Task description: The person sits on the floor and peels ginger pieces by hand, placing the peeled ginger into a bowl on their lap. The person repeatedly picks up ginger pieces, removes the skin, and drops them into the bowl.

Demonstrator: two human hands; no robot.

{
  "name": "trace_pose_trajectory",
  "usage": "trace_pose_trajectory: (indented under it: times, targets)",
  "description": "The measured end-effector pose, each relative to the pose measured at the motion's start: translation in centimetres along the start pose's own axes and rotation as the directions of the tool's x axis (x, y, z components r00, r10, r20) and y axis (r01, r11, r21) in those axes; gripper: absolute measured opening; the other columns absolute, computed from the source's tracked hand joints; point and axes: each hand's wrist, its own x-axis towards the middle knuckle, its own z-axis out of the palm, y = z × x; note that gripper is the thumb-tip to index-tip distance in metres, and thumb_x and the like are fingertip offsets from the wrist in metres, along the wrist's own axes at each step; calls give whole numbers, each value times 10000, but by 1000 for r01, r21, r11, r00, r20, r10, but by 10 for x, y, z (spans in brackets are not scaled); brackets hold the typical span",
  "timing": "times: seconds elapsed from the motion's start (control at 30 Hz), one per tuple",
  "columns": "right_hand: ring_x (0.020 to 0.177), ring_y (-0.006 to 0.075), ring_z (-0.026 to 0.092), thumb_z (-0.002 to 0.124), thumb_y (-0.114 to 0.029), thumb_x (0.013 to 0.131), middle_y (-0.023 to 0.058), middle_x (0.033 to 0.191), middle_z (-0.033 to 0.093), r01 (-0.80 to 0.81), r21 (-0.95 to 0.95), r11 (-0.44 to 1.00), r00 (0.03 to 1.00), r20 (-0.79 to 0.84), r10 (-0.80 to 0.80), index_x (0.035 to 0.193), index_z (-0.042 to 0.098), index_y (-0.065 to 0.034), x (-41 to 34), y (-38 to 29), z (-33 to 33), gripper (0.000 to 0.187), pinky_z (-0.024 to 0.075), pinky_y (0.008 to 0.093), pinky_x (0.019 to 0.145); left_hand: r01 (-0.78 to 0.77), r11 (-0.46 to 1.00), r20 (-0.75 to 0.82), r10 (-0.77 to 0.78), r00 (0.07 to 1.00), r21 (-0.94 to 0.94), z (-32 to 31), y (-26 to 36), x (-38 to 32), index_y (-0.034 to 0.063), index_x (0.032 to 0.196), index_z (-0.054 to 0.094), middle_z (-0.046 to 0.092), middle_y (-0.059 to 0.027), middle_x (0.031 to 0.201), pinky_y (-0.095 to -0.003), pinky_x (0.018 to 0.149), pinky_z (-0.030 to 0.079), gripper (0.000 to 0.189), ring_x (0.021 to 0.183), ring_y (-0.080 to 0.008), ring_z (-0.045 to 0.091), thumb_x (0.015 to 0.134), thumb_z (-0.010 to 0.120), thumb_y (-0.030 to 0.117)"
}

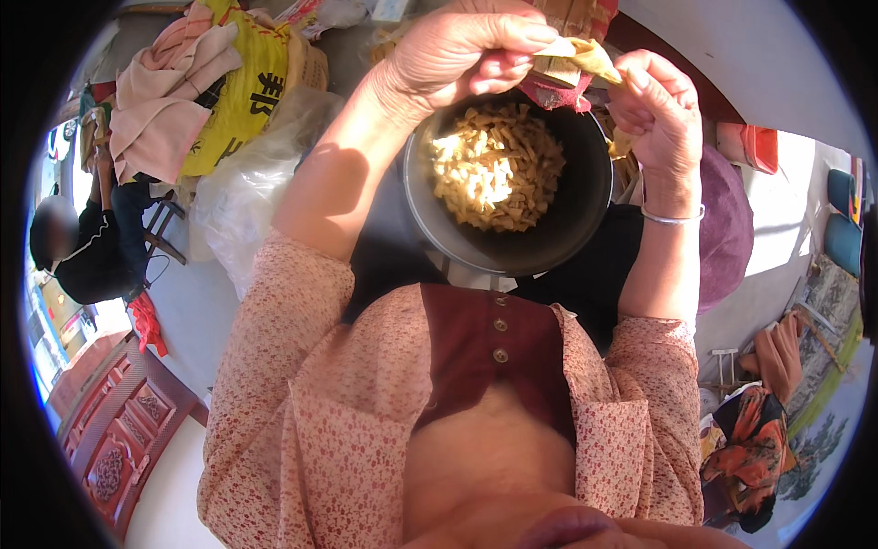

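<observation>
A pale yellow, limp, folded strip (591, 57) is stretched between my two hands, above the far rim of a pot. My left hand (473, 51) pinches one end between thumb and fingers. At the other end, my right hand (657, 103) grips it with thumb and forefinger; a metal bangle circles that wrist. Below them, the dark round pot (583, 213) sits between my legs. Many short, tan cut pieces (497, 168) are heaped in it, partly lit by sun. Just beyond its rim stands a wooden piece (557, 71) with red cloth (573, 99) around it, partly hidden by the strip.
Left of my arm lie a clear plastic bag (243, 199), a yellow printed bag (236, 103) and pink cloth (161, 89). A purple round cushion or seat (727, 226) is at my right. One person (89, 247) sits far left, another (748, 446) is lower right.
</observation>
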Motion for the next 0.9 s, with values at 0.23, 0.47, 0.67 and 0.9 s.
trace_pose_trajectory:
  times: [0.23,0.47,0.67,0.9]
  targets:
    - [521,4,420,670,-107,834,-38,650,561,-49,-205,977,999,-33,43,808,625,-31,-1,8,1,92,304,154,456,-137,483,68,157,985,865,6,3,4,40,869,608,538,38,700,-230,623,425,194,687,-73,516,874,593,233]
    - [650,43,530,672,-136,838,15,689,632,6,-518,855,999,-31,-26,815,641,-5,-1,7,0,137,427,196,592,-63,326,85,-54,995,943,5,-3,6,21,819,531,446,-40,605,-298,546,366,228,577,-122,416,907,532,231]
    - [576,45,494,616,-161,814,2,619,608,-1,-802,597,961,-166,-221,821,643,-4,29,6,-19,160,419,225,548,99,126,-137,341,930,987,-11,-4,31,96,937,637,614,-109,715,-333,629,448,198,677,-208,588,845,600,267]
    - [604,213,614,611,-193,786,100,655,639,-56,-930,364,834,-244,-495,813,650,-49,59,29,-23,152,488,321,615,97,12,-92,449,889,995,-30,-9,56,65,879,566,605,-210,808,-453,629,468,222,767,-403,596,845,552,284]
